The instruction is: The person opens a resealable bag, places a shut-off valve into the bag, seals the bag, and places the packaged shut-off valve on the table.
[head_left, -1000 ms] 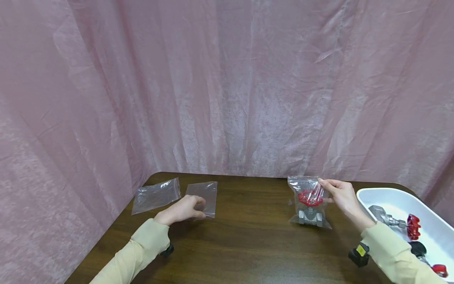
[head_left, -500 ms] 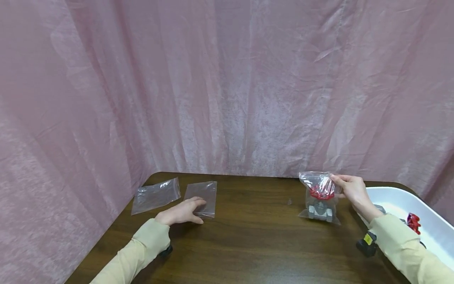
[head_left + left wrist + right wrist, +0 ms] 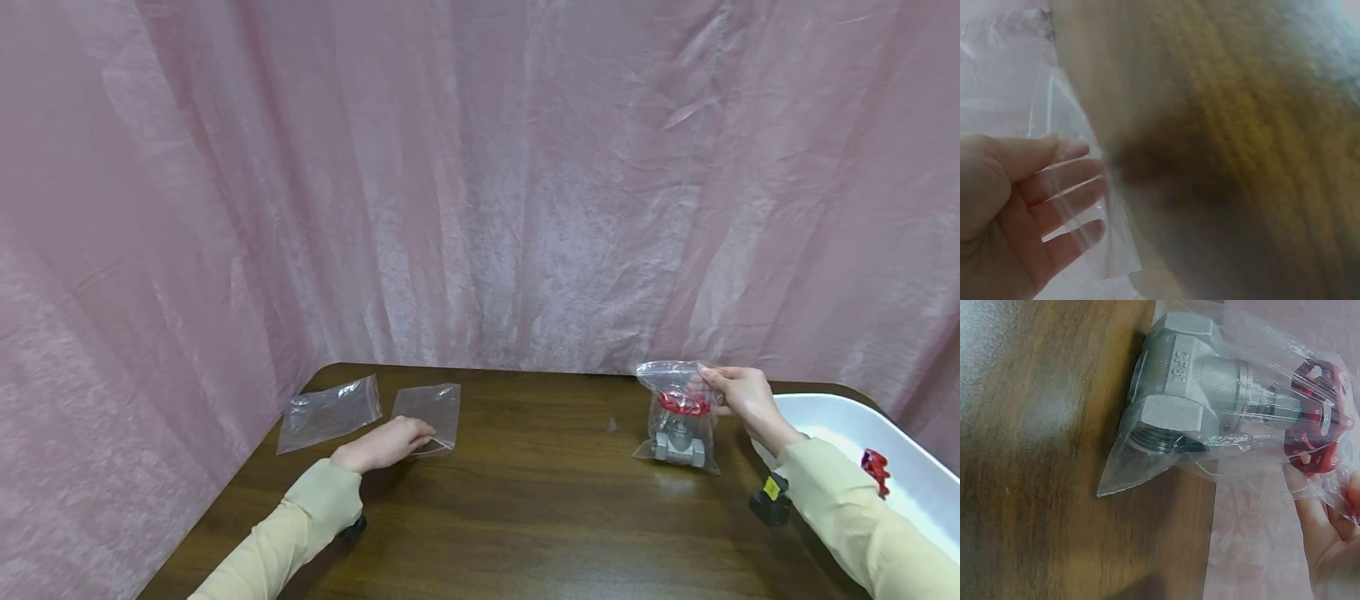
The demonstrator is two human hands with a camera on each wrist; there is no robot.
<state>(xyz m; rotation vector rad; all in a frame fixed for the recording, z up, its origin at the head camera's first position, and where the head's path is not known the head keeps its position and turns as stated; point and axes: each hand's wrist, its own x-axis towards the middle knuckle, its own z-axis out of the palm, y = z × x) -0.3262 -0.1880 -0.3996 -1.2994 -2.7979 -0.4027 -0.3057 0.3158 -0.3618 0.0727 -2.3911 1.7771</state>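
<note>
- My left hand [image 3: 382, 443]: thumb and fingers pinch the near edge of a flat, clear, rectangular plastic bag [image 3: 444, 406]. The thumb lies over the film; the remaining fingers show through it from behind.
- The rest of the flat bag extends forward from these fingers, above a dark brown wood-grain table [image 3: 525, 508].
- A crinkled, clear plastic bag [image 3: 330, 412] lies on the table to the left of my left fingers, near them.
- My right hand [image 3: 746, 400]: thumb and forefinger grip the upper right corner of an upright, clear plastic zip bag [image 3: 662, 372].
- A silver-grey metal valve [image 3: 1191, 381] with threaded hexagonal ends and raised "CF8" lettering sits inside, below and left of my right fingertips. Its round red handwheel [image 3: 684, 403] is uppermost, just beside those fingers. I cannot tell whether the bag's base touches the table.
- A white, round-cornered tub [image 3: 813, 402] stands to the right of my right fingers, partly behind my pale yellow sleeve [image 3: 847, 500]; a red part [image 3: 875, 467] shows inside.
- A pink fabric curtain [image 3: 487, 183] hangs beyond both sets of fingers.
</note>
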